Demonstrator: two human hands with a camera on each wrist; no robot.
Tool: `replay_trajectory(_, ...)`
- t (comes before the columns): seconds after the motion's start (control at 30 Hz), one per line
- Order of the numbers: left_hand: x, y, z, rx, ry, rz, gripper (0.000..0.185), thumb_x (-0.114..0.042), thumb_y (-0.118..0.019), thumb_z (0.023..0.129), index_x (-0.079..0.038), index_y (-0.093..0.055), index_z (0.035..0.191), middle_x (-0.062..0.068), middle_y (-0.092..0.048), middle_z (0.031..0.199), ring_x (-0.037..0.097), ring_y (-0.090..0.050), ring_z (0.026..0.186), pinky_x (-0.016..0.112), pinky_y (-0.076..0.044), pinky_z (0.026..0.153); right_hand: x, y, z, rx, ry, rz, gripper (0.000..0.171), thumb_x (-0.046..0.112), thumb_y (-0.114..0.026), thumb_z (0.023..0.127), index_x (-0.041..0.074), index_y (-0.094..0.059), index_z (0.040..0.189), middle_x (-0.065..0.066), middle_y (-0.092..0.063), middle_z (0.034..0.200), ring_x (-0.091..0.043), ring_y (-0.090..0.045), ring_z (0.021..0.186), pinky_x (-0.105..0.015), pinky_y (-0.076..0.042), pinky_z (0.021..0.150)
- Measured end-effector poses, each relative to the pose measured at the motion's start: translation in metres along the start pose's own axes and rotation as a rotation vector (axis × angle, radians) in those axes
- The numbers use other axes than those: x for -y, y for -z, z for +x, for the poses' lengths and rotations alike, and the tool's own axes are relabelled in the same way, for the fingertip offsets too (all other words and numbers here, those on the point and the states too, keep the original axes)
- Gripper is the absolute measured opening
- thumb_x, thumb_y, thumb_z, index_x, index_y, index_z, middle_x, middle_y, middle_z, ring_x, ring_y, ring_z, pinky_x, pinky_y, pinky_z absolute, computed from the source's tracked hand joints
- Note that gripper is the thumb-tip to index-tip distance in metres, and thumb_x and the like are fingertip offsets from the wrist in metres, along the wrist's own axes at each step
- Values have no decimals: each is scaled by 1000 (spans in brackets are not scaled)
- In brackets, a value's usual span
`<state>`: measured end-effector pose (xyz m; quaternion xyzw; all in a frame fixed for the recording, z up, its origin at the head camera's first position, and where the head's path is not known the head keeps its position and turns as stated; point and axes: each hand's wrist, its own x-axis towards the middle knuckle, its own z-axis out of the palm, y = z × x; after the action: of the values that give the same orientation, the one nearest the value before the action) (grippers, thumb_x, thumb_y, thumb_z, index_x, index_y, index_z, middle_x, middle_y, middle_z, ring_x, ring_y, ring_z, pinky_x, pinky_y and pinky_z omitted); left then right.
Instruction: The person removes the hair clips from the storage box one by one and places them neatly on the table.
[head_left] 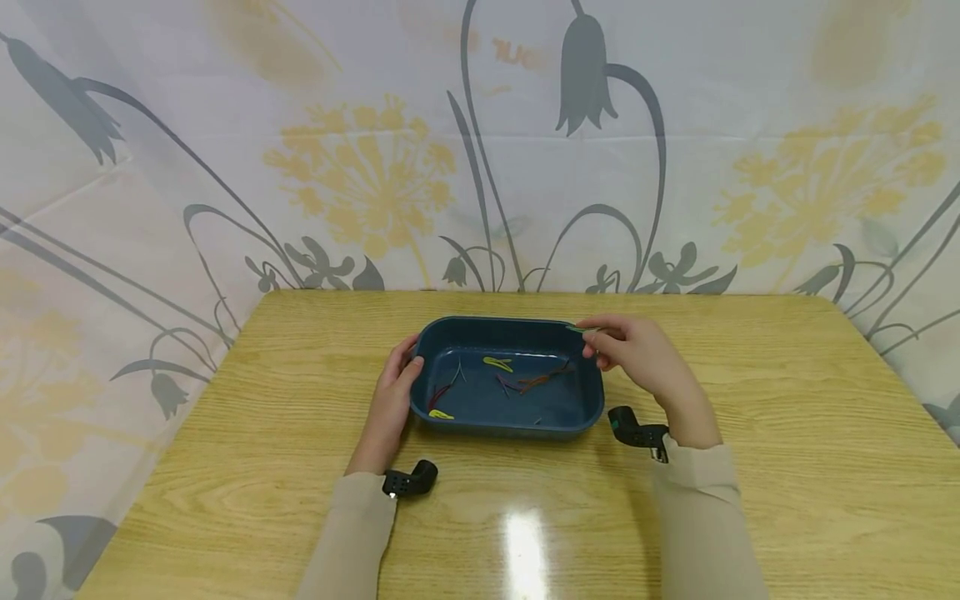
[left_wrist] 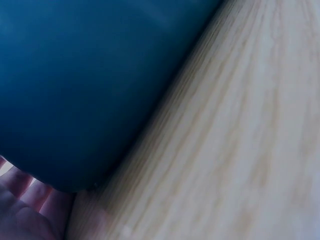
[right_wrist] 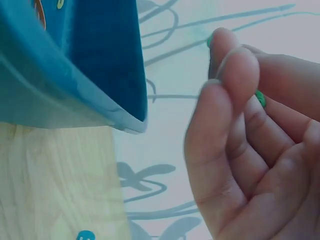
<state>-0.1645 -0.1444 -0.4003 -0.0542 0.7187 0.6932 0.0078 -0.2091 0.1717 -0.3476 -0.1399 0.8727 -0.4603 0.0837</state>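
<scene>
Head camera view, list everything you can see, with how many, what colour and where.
Tray: one, dark blue, table centre.
Small thin pieces: several, yellow, red, purple, brown, inside the tray.
Green piece: one, pinched at the tray's far right corner.
Table: one, light wood.
Curtain: white, grey and yellow flowers, behind the table.
Wrist cameras: two, black.
Left hand: rests on the tray's left side.
Right hand: pinches the green piece.

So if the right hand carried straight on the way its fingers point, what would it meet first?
Probably the far right rim of the blue tray: the right hand, pinching a thin green strip, points left just over that corner. Depth is unclear.
</scene>
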Motion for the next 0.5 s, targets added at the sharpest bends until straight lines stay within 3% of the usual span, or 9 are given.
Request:
replay_trajectory(0.2, 0, 0, 0, 1, -2, -6, 42, -25, -41, 99, -20, -35, 140, 0, -34, 144, 17, -27, 134, 40, -18, 112, -2, -1, 1, -59, -16, 47, 38, 33, -48, 96, 9, -56, 124, -13, -64, 92, -26, -60, 77, -31, -51, 69)
replay_trajectory(0.33, -1, 0, 0, 6, 3, -11, 42, -25, -40, 99, -19, -35, 140, 0, -34, 144, 17, -27, 134, 39, -18, 112, -7, 0, 1, -131, -15, 71, 40, 37, -49, 94, 8, -58, 121, -13, -65, 89, -22, -60, 73, -28, -52, 67)
replay_trajectory(0.5, -2, 0, -1, 7, 10, -18, 42, -25, -41, 99, -20, -36, 140, -1, -35, 142, 16, -28, 133, 39, -19, 112, -18, 4, 0, -206, -42, 152, 41, 38, -52, 92, 6, -60, 118, -4, -68, 85, -15, -61, 67, -27, -53, 63)
